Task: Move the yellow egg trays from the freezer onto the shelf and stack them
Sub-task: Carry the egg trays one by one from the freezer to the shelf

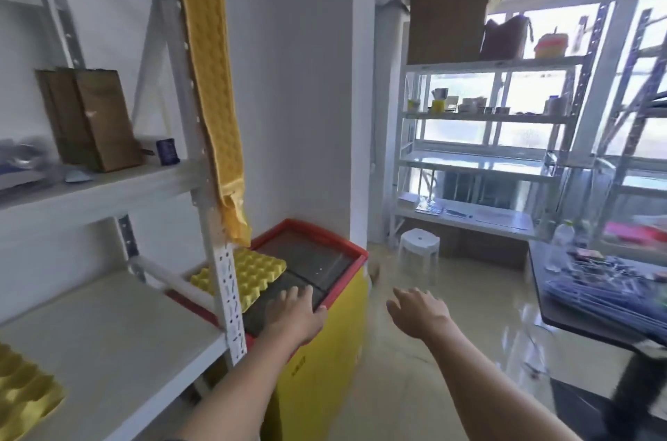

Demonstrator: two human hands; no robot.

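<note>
Resting flat on the freezer (317, 361) lid — left hand (294, 314), empty.

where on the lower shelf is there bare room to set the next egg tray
Most of the lower shelf is bare, from the yellow egg trays at its front left corner to the perforated post on the right. The shelf above is crowded with brown boxes.

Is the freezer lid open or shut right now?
Shut. The dark glass lid lies flat inside the red frame of the freezer, a yellow egg tray rests on it, and the left hand presses on it.
</note>
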